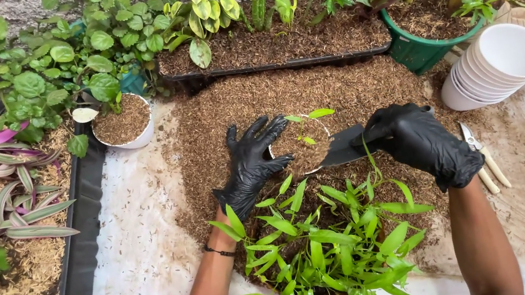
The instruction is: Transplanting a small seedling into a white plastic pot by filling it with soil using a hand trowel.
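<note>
Head view, centre: small white pot [303, 147], filled with brown husk mix, one green seedling [305, 118] upright in it.
Left hand [250, 164]: black glove, fingers spread, cupping the pot's left side.
Right hand [422, 141]: black glove, fingers closed around a dark trowel [343, 149], blade tip at the pot's right rim.
Foreground: leafy green plant [326, 244].
Right: stacked white pots [496, 64], tipped sideways; pruning shears [483, 155] on white sheet [146, 261].
Surface: loose fibrous husk heap [310, 92].
</note>
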